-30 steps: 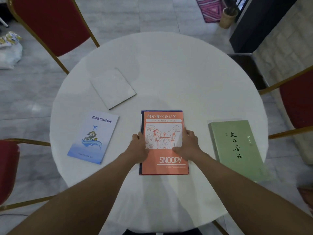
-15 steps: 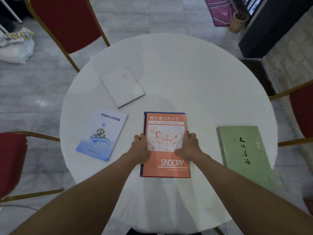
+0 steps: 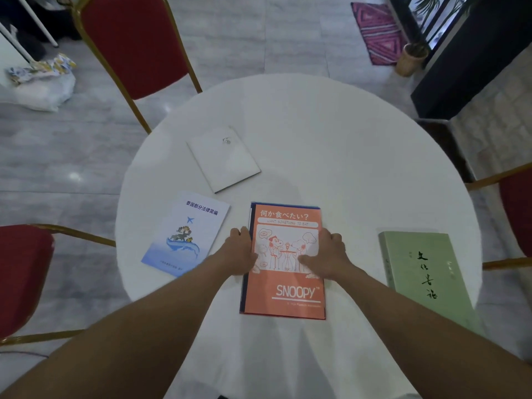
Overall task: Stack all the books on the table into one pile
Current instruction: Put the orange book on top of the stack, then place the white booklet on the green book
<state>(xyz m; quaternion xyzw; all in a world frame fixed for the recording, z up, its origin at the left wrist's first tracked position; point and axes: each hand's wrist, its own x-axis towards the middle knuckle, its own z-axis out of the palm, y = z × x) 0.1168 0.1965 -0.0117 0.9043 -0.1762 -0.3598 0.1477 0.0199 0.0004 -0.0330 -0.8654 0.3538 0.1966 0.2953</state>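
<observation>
Books lie spread over the round white table (image 3: 331,133), and the orange Snoopy book (image 3: 285,286) sits near the front edge, resting on a darker blue-edged book whose border shows along its left and top sides. The left hand (image 3: 239,254) presses against the orange book's left edge, its fingers curled along the side with the thumb at the cover's margin. The right hand (image 3: 328,254) lies on the right part of the cover, fingers bent over the right edge and the thumb stretched flat across the drawing. Both hands bracket the book between them without lifting it; both forearms reach in from the near side, converging on it. To the left lies a pale blue booklet (image 3: 187,234), beyond it a white book (image 3: 224,159), and to the right, apart, a green book (image 3: 423,275).
</observation>
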